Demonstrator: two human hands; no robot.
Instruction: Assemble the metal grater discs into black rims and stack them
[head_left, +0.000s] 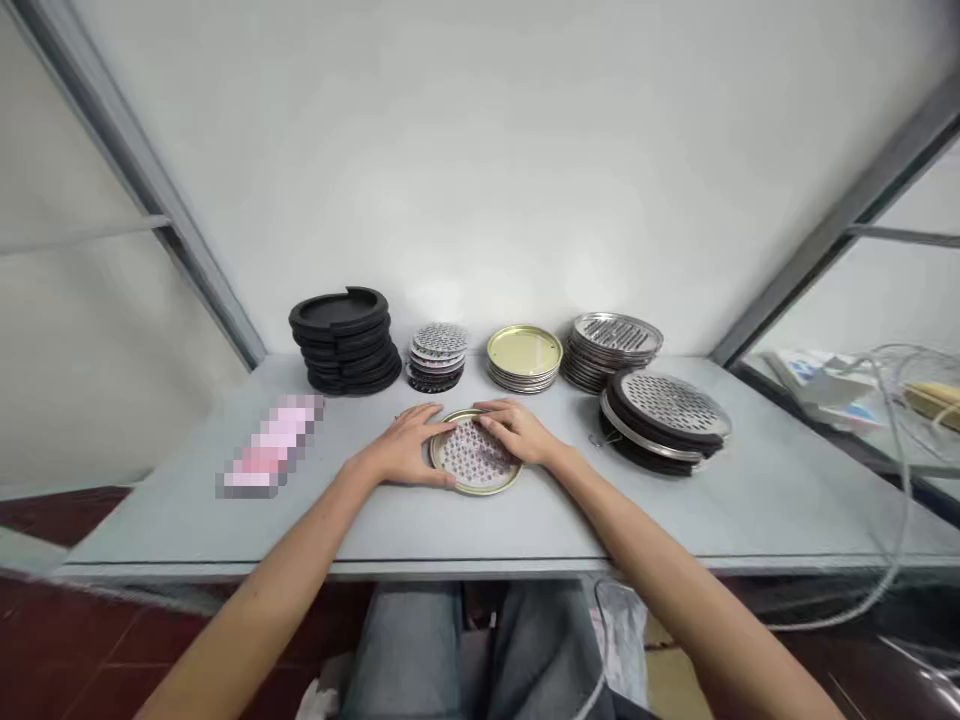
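Both hands are at work on a shallow gold-rimmed plate, which lies flat on the counter directly in front of the person, near the front edge. A patterned disc lies inside the rim. The left hand has its fingers spread apart around the plate's left side, thumb toward the near edge, and is not clamped. The right hand rests over the far right part of the rim with bent fingers reaching onto the disc; whether it pinches the rim or only presses cannot be told.

The step in hand looks like settling the disc within the plate, with the left hand steadying and the right working at the edge. From this hold, the next move seems to call for light, even fingertip pressure around the rim, so that the disc lies level and the plate does not slide.

Behind the plate stand black rings, small patterned discs and gold plates, each stacked.
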